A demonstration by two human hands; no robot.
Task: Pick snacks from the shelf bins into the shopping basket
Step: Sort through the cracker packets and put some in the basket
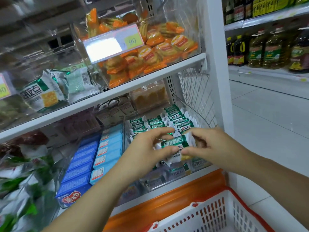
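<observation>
So that it can seemingly lift clear toward the red-rimmed white plastic basket (217, 215), left hand (147, 151) and right hand (210, 143) both pinch the green-and-white foil snack packet (173, 144).

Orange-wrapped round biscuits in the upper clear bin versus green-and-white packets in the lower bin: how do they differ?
The orange-wrapped round biscuits lie heaped loosely; the green-and-white packets stand in tidy rows. The biscuits look round, the packets oblong. The biscuits go untouched, while the left hand and right hand pinch one green-and-white packet. Both are individually wrapped snacks in shelf bins.
</observation>
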